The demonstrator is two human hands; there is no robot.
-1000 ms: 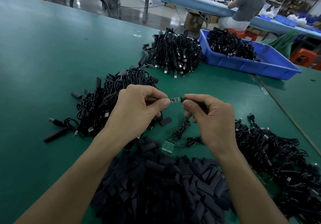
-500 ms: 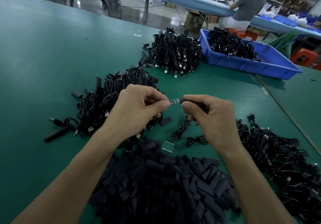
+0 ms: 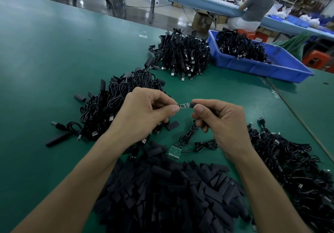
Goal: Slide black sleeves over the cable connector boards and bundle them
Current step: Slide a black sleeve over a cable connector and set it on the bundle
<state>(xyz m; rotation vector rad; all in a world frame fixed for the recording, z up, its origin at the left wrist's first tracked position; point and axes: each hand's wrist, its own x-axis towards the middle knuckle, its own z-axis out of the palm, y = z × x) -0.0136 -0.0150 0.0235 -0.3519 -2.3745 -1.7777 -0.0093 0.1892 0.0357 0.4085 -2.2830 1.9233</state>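
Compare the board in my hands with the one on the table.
The held board is pinched in the air by the left hand, the right hand holding a black sleeve at its end; the table board lies flat, untouched and bare. Both are green with a cable attached.

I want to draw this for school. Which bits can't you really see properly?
Head view:
1. The black sleeve: mostly hidden inside the right hand, so its length is unclear.
2. The connector board: tiny, with its left end covered by fingers of the left hand.
3. The sleeve pile: cut off by the bottom edge, partly behind both forearms.
4. The right cable pile: runs off the right edge.
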